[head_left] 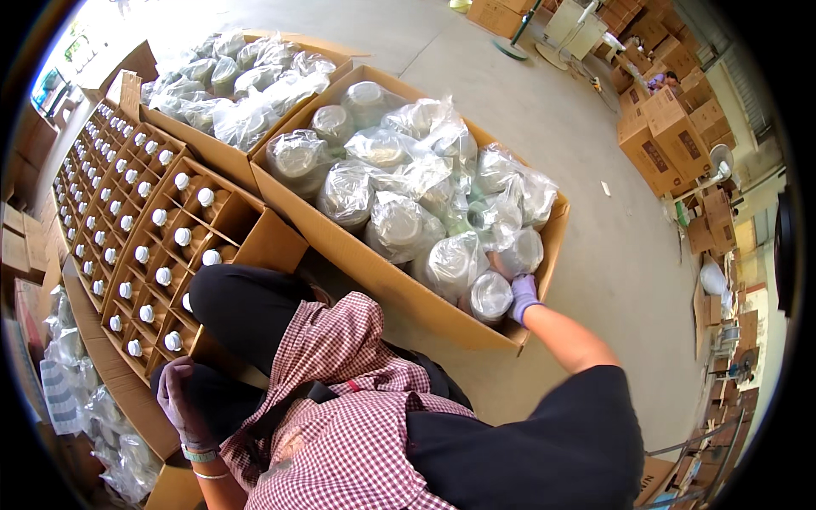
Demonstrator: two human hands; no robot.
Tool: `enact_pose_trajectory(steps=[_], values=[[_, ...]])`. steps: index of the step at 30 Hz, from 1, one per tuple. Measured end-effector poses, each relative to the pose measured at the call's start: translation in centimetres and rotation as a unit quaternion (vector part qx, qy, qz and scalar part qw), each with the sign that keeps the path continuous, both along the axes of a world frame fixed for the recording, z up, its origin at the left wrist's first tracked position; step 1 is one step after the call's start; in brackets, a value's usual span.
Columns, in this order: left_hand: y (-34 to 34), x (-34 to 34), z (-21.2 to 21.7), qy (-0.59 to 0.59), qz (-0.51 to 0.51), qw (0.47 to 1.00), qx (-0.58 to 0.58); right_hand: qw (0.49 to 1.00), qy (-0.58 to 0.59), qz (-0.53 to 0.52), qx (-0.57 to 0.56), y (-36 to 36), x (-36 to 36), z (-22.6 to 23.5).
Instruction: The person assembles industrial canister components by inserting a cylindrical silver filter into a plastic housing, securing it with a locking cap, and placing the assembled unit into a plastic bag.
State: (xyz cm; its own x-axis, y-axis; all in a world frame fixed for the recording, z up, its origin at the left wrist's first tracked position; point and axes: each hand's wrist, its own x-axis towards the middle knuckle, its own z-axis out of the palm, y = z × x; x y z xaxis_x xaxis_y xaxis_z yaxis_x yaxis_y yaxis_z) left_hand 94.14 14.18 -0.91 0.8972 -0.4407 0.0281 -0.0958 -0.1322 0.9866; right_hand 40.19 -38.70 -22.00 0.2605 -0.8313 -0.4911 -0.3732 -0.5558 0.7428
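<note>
My right hand [524, 297], in a purple glove, reaches into the near right corner of an open carton [374, 270]. It is beside a bagged glass jar [490, 296], and its fingertips are hidden down between the jar and the carton. More bagged glass jars [398, 229] fill that carton, each in clear plastic. My left hand [180, 404], also gloved, is by my left knee with its fingers curled in and nothing visible in them. Next to that knee stands a divided carton [272, 242] holding several white-capped bottles [173, 341].
Behind, another carton [212, 144] is packed with bagged jars. Loose clear plastic bags [119, 433] lie at the lower left. Stacked cartons [671, 136] and a standing fan [721, 161] line the right side, with a person [663, 81] among the boxes farther off.
</note>
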Motion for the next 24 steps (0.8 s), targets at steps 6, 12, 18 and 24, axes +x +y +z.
enact_pose_trajectory(steps=[6, 12, 18, 24], values=[[1.7, 0.0, 2.6, -0.226, 0.002, 0.952, 0.208, 0.962, -0.093, -0.024, 0.256, 6.2, 15.1, 22.7], [0.3, -0.3, 2.7, -0.061, 0.045, 0.993, 0.091, 0.711, -0.488, -0.108, 0.494, 7.1, 15.9, 6.9], [1.7, -1.2, 3.6, -0.117, 0.025, 0.989, 0.085, 0.612, -0.520, -0.280, 0.526, 6.2, 15.4, 2.6], [2.9, -1.2, 4.0, -0.042, 0.019, 0.998, 0.035, 0.345, -0.698, -0.543, 0.315, 9.2, 16.1, 8.3]])
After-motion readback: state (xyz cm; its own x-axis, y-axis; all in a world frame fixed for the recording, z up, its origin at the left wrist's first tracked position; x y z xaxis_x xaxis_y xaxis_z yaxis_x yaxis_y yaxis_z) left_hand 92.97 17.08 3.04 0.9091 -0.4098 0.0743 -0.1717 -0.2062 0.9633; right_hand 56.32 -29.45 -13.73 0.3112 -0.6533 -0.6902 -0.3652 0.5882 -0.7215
